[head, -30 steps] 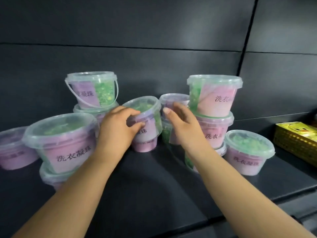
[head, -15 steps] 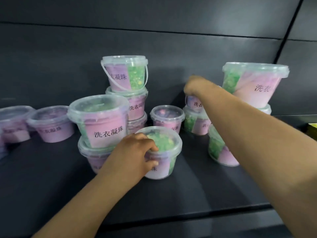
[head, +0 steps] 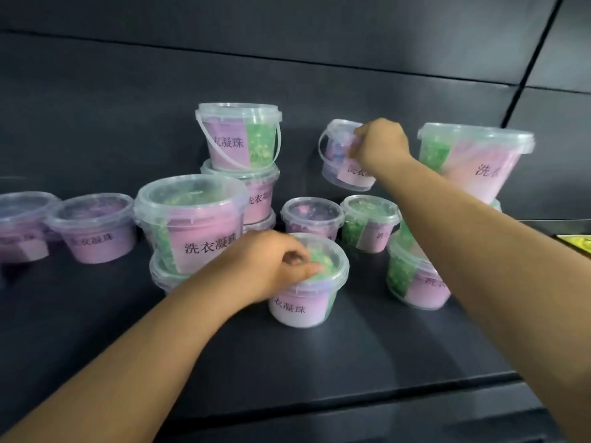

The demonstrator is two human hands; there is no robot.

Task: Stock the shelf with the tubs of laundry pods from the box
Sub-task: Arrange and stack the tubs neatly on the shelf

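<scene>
Several clear tubs of laundry pods with pink labels stand on the dark shelf [head: 335, 362]. My left hand [head: 271, 266] grips the lid rim of a green-pod tub [head: 310, 302] that sits at the shelf's middle front. My right hand [head: 380, 145] holds a small purple-pod tub [head: 339, 158] tilted in the air, above a purple tub [head: 311, 217] and a green tub [head: 367, 223] standing on the shelf. A stack of three tubs [head: 240, 161] rises behind. A two-tub stack [head: 188, 225] stands at the left and another [head: 473, 167] at the right.
Two low purple tubs [head: 92, 227] line the shelf's left side. The dark back panel [head: 287, 59] closes the shelf behind. A yellow package [head: 579, 244] shows at the right edge. The shelf's front lip [head: 351, 401] runs below my arms.
My right hand has lifted the small purple tub off the shelf and tilted it. My left hand stays on the green tub at the front, where it set it down a second ago.
</scene>
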